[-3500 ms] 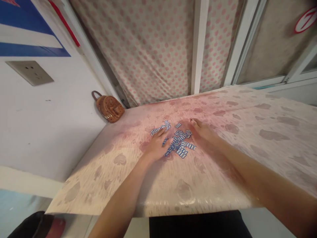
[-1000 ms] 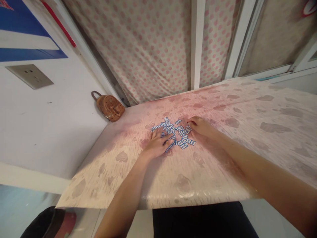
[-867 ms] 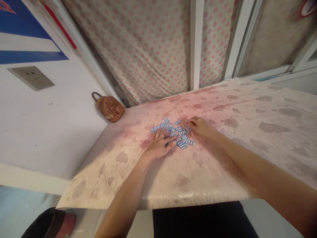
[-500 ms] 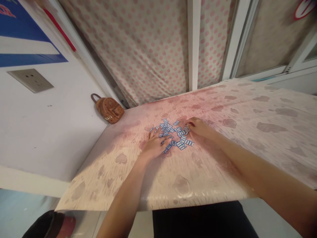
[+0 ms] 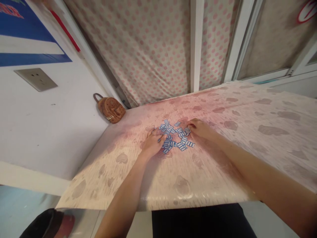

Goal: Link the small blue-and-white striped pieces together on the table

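Many small flat blue-and-white striped pieces [image 5: 182, 145] lie in a loose, overlapping heap on the table. My left hand [image 5: 153, 142] rests on the left edge of the heap, palm down and fingers apart, covering some pieces. At the heap's right edge is my right hand [image 5: 199, 128], its fingers curled together near the outer pieces. Whatever may be between those fingertips is too small to make out. One striped piece [image 5: 177, 124] lies slightly apart at the far side, between the hands.
A patterned cloth [image 5: 218, 172] covers the table. Against the wall at the back left sits a small brown backpack-shaped bag [image 5: 112, 110]. A dotted curtain [image 5: 138, 49] hangs behind the table, and a socket [image 5: 37, 79] is on the left wall.
My left hand has drawn slightly left, uncovering more striped pieces in the lower left of the heap. My right hand stays at the right edge, fingers still curled.
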`<state>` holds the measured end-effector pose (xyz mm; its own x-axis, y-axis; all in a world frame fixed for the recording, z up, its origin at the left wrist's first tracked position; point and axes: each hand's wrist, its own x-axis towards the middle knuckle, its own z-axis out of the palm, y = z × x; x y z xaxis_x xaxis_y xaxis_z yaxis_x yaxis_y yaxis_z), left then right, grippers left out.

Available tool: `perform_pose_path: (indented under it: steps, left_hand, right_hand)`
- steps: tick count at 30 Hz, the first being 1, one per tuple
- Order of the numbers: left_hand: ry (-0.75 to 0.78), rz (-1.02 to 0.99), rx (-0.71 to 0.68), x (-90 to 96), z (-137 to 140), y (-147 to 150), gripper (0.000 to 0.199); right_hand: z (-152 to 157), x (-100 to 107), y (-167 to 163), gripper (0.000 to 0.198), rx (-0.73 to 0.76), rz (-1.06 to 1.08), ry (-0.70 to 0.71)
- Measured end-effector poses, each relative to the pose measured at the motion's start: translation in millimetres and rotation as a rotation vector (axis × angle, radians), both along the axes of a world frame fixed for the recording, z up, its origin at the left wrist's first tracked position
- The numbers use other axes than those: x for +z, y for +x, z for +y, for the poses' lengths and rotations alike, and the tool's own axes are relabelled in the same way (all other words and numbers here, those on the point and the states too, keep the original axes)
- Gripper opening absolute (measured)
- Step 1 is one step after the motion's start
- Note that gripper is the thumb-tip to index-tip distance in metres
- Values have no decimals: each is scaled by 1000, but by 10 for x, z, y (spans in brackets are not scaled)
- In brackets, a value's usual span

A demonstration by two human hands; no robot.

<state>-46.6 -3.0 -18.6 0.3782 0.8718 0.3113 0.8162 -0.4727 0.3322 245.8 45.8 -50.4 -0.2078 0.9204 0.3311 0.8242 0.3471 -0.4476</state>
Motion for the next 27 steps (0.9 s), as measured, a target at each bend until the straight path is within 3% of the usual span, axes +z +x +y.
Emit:
perform_pose_path:
  steps: [6, 10, 27]
  left_hand:
    - [16, -133, 99, -11, 95, 56, 16]
    - [2, -136, 139, -54, 135, 116, 14]
    - [-63, -304, 78, -156, 247, 122, 12]
  right_hand:
    - [-6, -2, -3, 24, 13, 2, 1]
    - [-5, -3, -5, 24, 15, 0, 5]
    - [-18, 20, -38, 25, 17, 13, 8]
